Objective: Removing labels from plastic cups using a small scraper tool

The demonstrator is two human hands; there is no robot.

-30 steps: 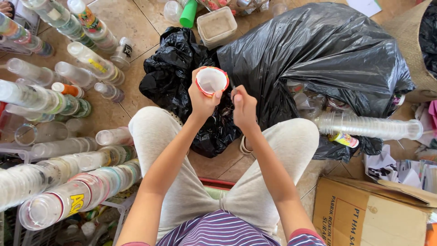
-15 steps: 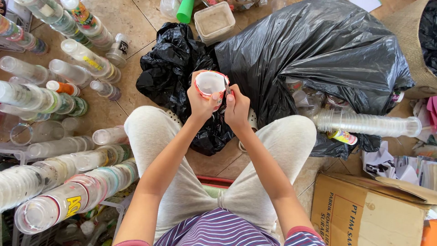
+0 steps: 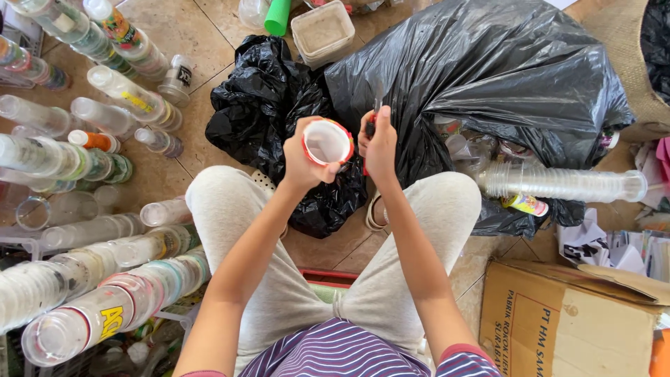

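My left hand (image 3: 301, 162) grips a small white plastic cup with a red rim (image 3: 326, 142), its mouth turned up toward me. My right hand (image 3: 381, 142) is closed around a thin red-handled tool (image 3: 373, 120) whose tip points away from me. It sits just right of the cup, nearly touching the rim. Both hands hover above my knees, in front of a crumpled black plastic bag (image 3: 273, 98).
A large full black bag (image 3: 488, 70) lies ahead to the right, with a stack of clear cups (image 3: 558, 183) across it. Several long stacks of clear cups (image 3: 105, 279) lie to my left. A cardboard box (image 3: 558, 321) is at lower right, a beige tub (image 3: 322, 31) and green cup (image 3: 278, 17) ahead.
My right hand has come up from below the cup to beside its rim, and the tool now shows in it. My left hand keeps holding the cup.
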